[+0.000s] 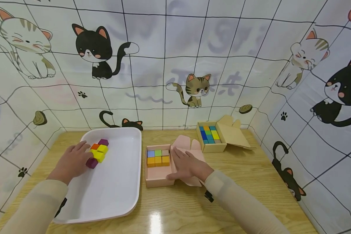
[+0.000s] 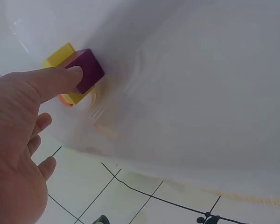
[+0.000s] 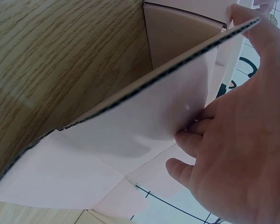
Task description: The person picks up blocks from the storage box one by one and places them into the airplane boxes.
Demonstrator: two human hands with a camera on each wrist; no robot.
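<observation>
My left hand [image 1: 76,160] is over the white tray [image 1: 117,198], its straight thumb touching a purple cube [image 2: 87,70] in the left wrist view. Beside it lie yellow cubes [image 1: 99,156], an orange cube [image 1: 95,147] and another purple cube [image 1: 103,142]. The index finger is hidden behind the thumb there; the other fingers look relaxed. My right hand [image 1: 190,164] rests with extended fingers on the folded-back lid [image 3: 144,121] of a small pink box [image 1: 159,182], thumb at the box's edge. Inside the box are blue, green, brownish and orange cubes [image 1: 158,161].
At the back right stands a yellowish box [image 1: 214,148], lid folded out to the right, holding several blue, teal, yellow and other coloured cubes. Everything stands on a wooden table [image 1: 245,182], enclosed by cat-patterned cloth [image 1: 152,71] at the back and sides.
</observation>
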